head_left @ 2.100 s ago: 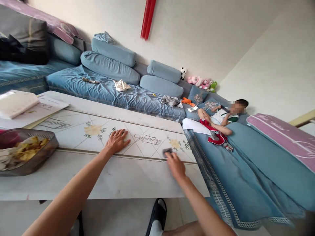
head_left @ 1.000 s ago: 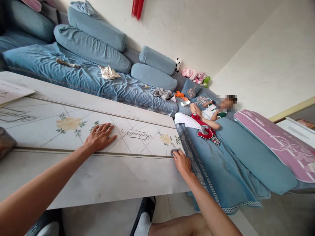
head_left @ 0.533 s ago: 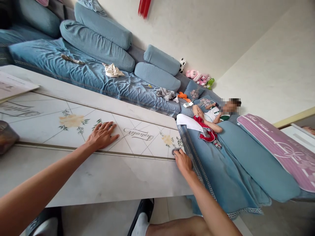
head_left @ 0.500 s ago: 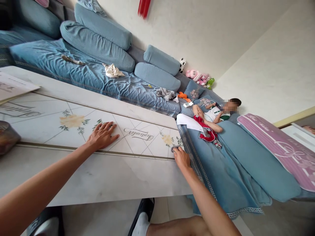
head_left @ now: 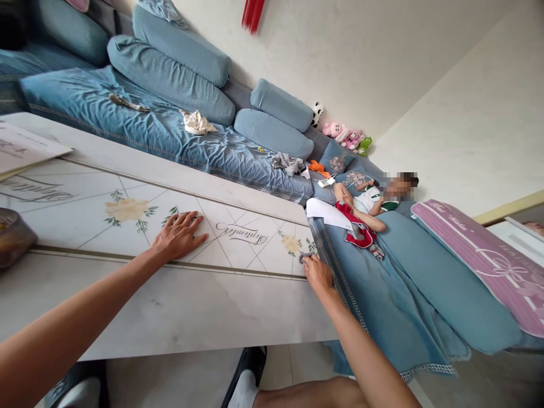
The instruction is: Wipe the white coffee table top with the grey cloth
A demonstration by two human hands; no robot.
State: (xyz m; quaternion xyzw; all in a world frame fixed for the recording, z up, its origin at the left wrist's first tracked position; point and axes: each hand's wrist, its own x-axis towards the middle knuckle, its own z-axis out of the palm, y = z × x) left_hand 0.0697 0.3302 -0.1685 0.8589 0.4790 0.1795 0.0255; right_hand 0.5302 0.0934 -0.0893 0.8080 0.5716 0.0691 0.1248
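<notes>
My left hand [head_left: 179,237] lies flat with spread fingers on the printed table top [head_left: 191,306], over a pattern of yellow flowers and script lettering. It holds nothing. My right hand [head_left: 317,273] sits at the table's far right edge, pinching a small grey pad [head_left: 305,258], perhaps a sponge or folded cloth. Most of the pad is hidden by my fingers. A translucent brown bowl [head_left: 12,237] with food in it is cut off at the left edge of the view, and a white paper sheet [head_left: 25,146] lies on the table's far left.
Blue bedding [head_left: 395,294] runs along the table's right side, and a person [head_left: 361,204] lies on it beside a red garment and white paper. Blue bolsters [head_left: 170,73], stuffed toys and a crumpled cloth lie beyond. My slipper and white sock show below.
My right hand has slid right along the table to its edge, carrying the grey pad. The view has swung, moving the bowl and papers towards the left edge. My left hand stays flat.
</notes>
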